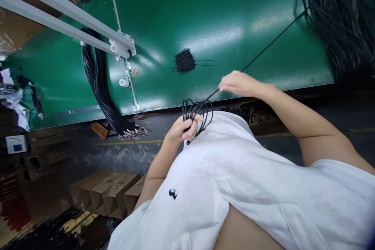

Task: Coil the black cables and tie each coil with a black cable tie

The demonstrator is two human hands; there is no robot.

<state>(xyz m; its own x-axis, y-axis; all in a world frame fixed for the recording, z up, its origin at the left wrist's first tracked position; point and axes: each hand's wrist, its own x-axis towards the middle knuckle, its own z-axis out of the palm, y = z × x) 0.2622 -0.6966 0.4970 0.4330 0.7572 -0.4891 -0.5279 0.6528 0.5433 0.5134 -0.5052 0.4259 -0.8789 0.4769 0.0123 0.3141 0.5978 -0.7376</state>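
Observation:
My left hand [187, 128] is closed around several loops of a thin black cable [207, 106], held close in front of my shirt. From the coil the same cable runs up to my right hand [238, 83], whose fingers are pinched on it above the table's near edge. Past that hand the strand stretches taut to the upper right, toward a large heap of black cables [336, 19]. On the green table [152, 15], beyond my hands, lies a small pile of short black ties [185, 61].
A bundle of black cables [98, 74] hangs over the table edge at left, its stripped ends dangling. White metal bars [67, 19] rise at upper left beside white rollers [120, 49]. A rubber band [135, 72] lies nearby. Open cardboard boxes [108, 191] stand on the floor.

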